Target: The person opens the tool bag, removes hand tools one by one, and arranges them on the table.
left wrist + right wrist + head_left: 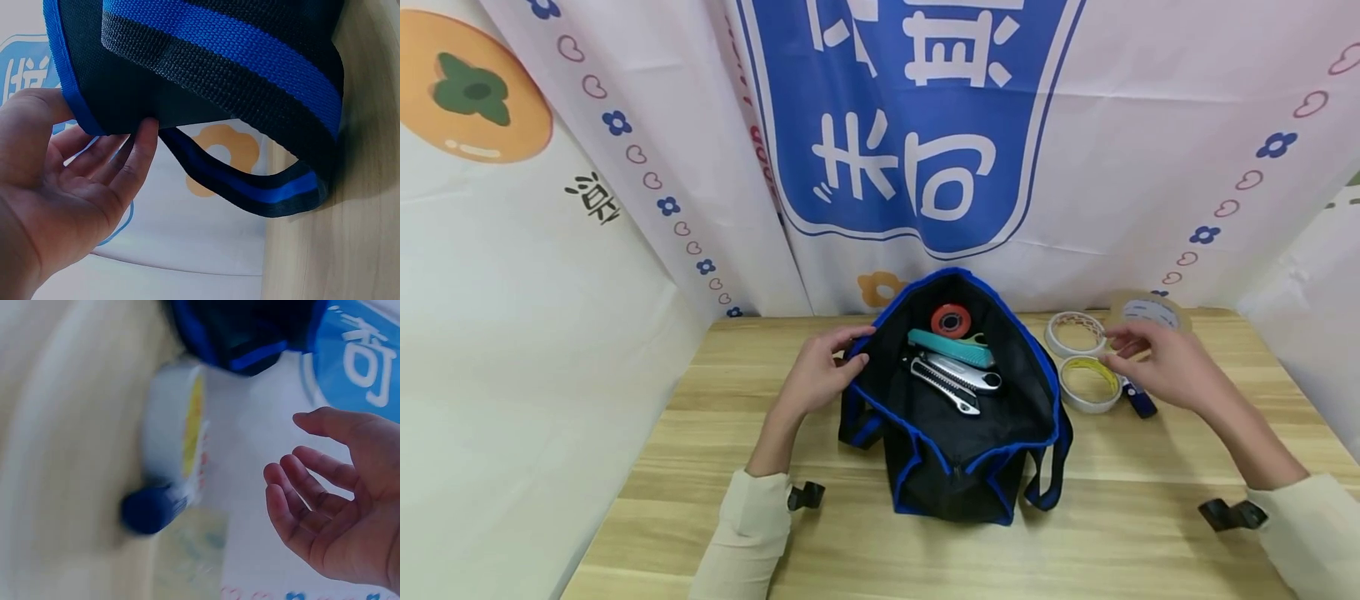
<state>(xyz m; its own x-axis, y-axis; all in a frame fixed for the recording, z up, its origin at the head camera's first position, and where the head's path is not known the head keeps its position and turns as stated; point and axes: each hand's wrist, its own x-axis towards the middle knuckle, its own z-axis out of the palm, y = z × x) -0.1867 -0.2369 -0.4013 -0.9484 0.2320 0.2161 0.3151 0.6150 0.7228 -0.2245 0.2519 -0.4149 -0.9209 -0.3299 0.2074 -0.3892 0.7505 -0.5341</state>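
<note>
A black bag point(951, 492) with blue edging stands open-topped on the table. My left hand point(816, 375) grips its left rim between thumb and fingers; a black-and-blue strap point(250, 69) loops beside that hand in the left wrist view. Inside lie a red roll point(951, 321), a teal long object point(951, 347), and two silver cutter-like tools point(945, 385). My right hand point(1172, 367) hovers over the right side, fingers loosely bent, holding nothing. Near it are a white tape roll point(1063, 346), a yellow-cored tape roll point(1086, 407) and a wide clear tape roll point(1150, 310).
A small dark blue capped object point(1140, 402) lies against the yellow-cored roll. Behind the wooden table point(685, 467) hangs a white printed cloth point(1120, 167) with a blue panel. The bag's right strap point(1052, 475) hangs down to the tabletop.
</note>
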